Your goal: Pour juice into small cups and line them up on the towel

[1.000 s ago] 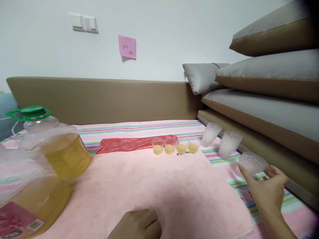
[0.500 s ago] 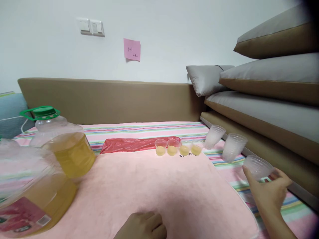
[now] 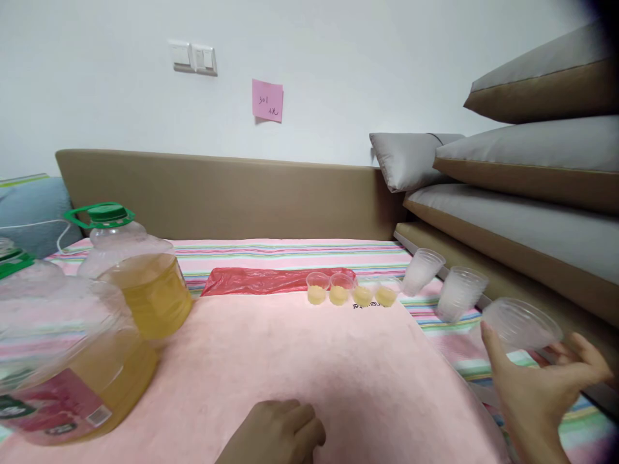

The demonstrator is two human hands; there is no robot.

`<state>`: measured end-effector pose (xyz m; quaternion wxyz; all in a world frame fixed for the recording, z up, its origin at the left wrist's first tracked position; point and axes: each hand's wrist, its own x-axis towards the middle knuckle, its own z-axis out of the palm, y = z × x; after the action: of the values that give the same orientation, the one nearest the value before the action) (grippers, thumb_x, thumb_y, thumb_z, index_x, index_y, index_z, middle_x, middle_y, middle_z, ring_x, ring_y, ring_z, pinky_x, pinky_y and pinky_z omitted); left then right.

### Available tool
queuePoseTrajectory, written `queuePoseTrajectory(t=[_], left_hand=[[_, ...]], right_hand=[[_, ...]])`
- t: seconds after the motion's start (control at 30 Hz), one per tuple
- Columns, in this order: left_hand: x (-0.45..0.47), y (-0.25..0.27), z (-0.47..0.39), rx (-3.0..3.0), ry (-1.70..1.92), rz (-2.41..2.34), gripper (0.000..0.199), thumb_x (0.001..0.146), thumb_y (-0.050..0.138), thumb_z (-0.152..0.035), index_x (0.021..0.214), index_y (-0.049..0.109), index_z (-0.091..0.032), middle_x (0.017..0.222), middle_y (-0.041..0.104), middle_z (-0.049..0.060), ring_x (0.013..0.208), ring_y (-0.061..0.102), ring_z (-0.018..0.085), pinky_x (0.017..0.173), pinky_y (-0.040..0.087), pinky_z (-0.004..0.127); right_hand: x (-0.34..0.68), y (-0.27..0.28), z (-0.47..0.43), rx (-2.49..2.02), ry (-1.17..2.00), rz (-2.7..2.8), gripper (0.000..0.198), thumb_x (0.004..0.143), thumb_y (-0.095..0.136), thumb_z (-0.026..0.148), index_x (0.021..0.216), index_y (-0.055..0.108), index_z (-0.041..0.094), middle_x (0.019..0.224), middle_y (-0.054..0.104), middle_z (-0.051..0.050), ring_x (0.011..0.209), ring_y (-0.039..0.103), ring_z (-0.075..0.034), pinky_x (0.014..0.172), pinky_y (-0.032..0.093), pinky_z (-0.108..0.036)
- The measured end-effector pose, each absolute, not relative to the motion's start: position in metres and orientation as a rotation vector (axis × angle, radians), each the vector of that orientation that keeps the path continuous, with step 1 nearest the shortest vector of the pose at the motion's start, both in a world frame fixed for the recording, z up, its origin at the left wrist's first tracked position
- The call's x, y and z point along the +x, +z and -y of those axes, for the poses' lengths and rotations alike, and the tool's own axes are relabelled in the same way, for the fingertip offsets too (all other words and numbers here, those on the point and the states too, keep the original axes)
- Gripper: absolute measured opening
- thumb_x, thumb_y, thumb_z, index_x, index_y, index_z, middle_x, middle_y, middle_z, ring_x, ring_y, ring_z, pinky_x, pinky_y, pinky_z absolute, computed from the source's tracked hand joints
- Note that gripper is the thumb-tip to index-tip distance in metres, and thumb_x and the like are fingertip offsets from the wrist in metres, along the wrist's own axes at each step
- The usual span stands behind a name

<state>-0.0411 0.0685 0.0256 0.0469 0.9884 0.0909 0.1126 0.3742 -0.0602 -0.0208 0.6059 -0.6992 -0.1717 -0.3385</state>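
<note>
A: Right hand (image 3: 536, 386)?
B: Holding an empty clear cup (image 3: 520, 324), tilted, thumb on the near side, fingers curled round the far side; cup is lifted at the right edge, just beside the cushions (image 3: 532, 212)
A: Left hand (image 3: 273, 432)?
B: Loose fist resting on the pink towel (image 3: 300, 361), holding nothing
A: Other stuff?
B: Two more empty cups (image 3: 440, 283) leaning by the cushions, four small cups (image 3: 351, 295) with yellow liquid in a row at the towel's far edge, red bag (image 3: 256, 281) behind them, two oil jugs (image 3: 97, 322) on the left, one near, one further back
</note>
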Motion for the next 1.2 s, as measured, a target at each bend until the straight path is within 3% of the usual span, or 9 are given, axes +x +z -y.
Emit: queuePoseTrajectory(t=[0.1, 0.23, 0.33, 0.47, 0.57, 0.7, 0.8, 0.97, 1.2], left_hand=[[-0.047, 0.038, -0.072, 2.871, 0.511, -0.415, 0.03, 0.088, 0.046, -0.007, 0.107, 0.06, -0.025, 0.087, 0.075, -0.003, 0.072, 0.074, 0.019, 0.062, 0.052, 0.031], [-0.058, 0.051, -0.081, 2.662, 0.799, -0.628, 0.018, 0.104, 0.043, -0.027, 0.117, 0.056, -0.028, 0.077, 0.071, -0.005, 0.065, 0.071, 0.015, 0.057, 0.05, 0.026], [-0.067, 0.052, -0.089, 2.431, 0.932, -0.839, 0.019, 0.105, 0.047, -0.04, 0.12, 0.055, -0.03, 0.079, 0.068, -0.006, 0.063, 0.065, 0.012, 0.057, 0.048, 0.024], [-0.075, 0.046, -0.098, 2.148, 1.087, -0.978, 0.026, 0.105, 0.046, -0.046, 0.125, 0.051, -0.031, 0.108, 0.067, 0.002, 0.093, 0.065, 0.017, 0.078, 0.053, 0.03], [-0.076, 0.041, -0.101, 2.046, 1.119, -0.936, 0.035, 0.102, 0.051, -0.05, 0.133, 0.045, -0.033, 0.134, 0.057, 0.005, 0.115, 0.059, 0.022, 0.097, 0.051, 0.042], [-0.071, 0.038, -0.097, 1.956, 1.099, -0.856, 0.063, 0.091, 0.065, -0.062, 0.141, 0.035, -0.038, 0.149, 0.044, 0.007, 0.135, 0.048, 0.03, 0.11, 0.045, 0.055], [-0.064, 0.037, -0.091, 1.927, 1.148, -0.867, 0.077, 0.081, 0.078, -0.06, 0.14, 0.033, -0.04, 0.148, 0.043, 0.006, 0.136, 0.047, 0.032, 0.111, 0.045, 0.06], [-0.057, 0.035, -0.083, 1.955, 1.184, -0.962, 0.076, 0.082, 0.079, -0.048, 0.141, 0.031, -0.039, 0.145, 0.044, 0.006, 0.134, 0.048, 0.031, 0.111, 0.045, 0.062], [-0.059, 0.03, -0.083, 2.001, 1.19, -1.014, 0.076, 0.084, 0.078, -0.05, 0.141, 0.029, -0.035, 0.143, 0.044, 0.009, 0.135, 0.047, 0.033, 0.112, 0.044, 0.063]], right_hand=[[0.318, 0.006, 0.035, -1.425, -0.741, 0.627, 0.111, 0.057, 0.091, 0.063, 0.143, 0.037, 0.015, 0.143, 0.039, -0.031, 0.12, 0.054, -0.044, 0.093, 0.05, -0.063], [0.236, 0.027, -0.009, -1.214, -0.447, 0.823, 0.091, 0.074, 0.089, 0.044, 0.142, 0.037, 0.014, 0.139, 0.043, -0.025, 0.127, 0.051, -0.04, 0.103, 0.044, -0.061], [0.183, 0.027, -0.032, -1.153, -0.234, 0.913, 0.082, 0.083, 0.086, 0.041, 0.144, 0.036, 0.019, 0.141, 0.043, -0.021, 0.127, 0.051, -0.037, 0.106, 0.045, -0.056], [0.13, 0.02, -0.04, -1.198, -0.056, 1.086, 0.073, 0.09, 0.082, 0.041, 0.147, 0.039, 0.024, 0.14, 0.046, -0.016, 0.124, 0.052, -0.035, 0.101, 0.049, -0.051], [0.112, 0.017, -0.036, -1.218, -0.029, 1.282, 0.06, 0.096, 0.076, 0.038, 0.144, 0.043, 0.025, 0.133, 0.052, -0.013, 0.119, 0.054, -0.033, 0.097, 0.052, -0.049], [0.109, 0.015, -0.031, -1.23, -0.02, 1.379, 0.056, 0.098, 0.073, 0.036, 0.143, 0.042, 0.025, 0.133, 0.052, -0.012, 0.118, 0.055, -0.032, 0.097, 0.054, -0.05], [0.112, 0.012, -0.031, -1.229, -0.019, 1.345, 0.053, 0.099, 0.073, 0.041, 0.14, 0.044, 0.026, 0.133, 0.053, -0.011, 0.118, 0.055, -0.032, 0.097, 0.053, -0.05], [0.113, 0.004, -0.034, -1.243, 0.011, 1.345, 0.054, 0.1, 0.071, 0.044, 0.142, 0.043, 0.026, 0.135, 0.051, -0.011, 0.119, 0.054, -0.031, 0.096, 0.053, -0.049], [0.112, -0.001, -0.034, -1.189, 0.035, 1.393, 0.053, 0.101, 0.071, 0.043, 0.143, 0.042, 0.027, 0.141, 0.048, -0.011, 0.128, 0.048, -0.033, 0.103, 0.047, -0.054]])
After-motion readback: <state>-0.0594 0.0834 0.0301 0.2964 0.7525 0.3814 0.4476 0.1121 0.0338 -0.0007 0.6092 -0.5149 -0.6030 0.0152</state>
